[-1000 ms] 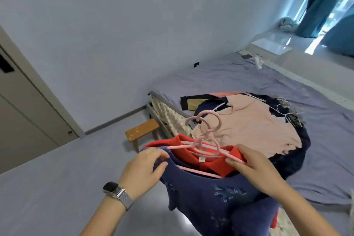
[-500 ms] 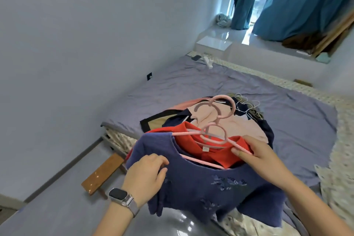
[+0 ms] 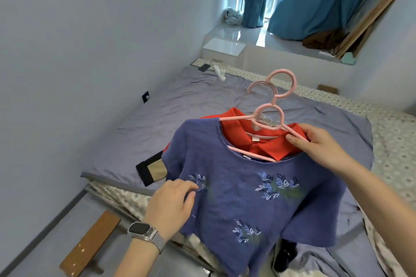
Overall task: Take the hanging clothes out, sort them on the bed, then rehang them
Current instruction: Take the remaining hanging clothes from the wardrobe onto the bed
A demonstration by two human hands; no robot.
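Head: right hand around hanger

Pink hangers in right hand

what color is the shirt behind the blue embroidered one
Red, with a collar: the red shirt shows best in the head view.
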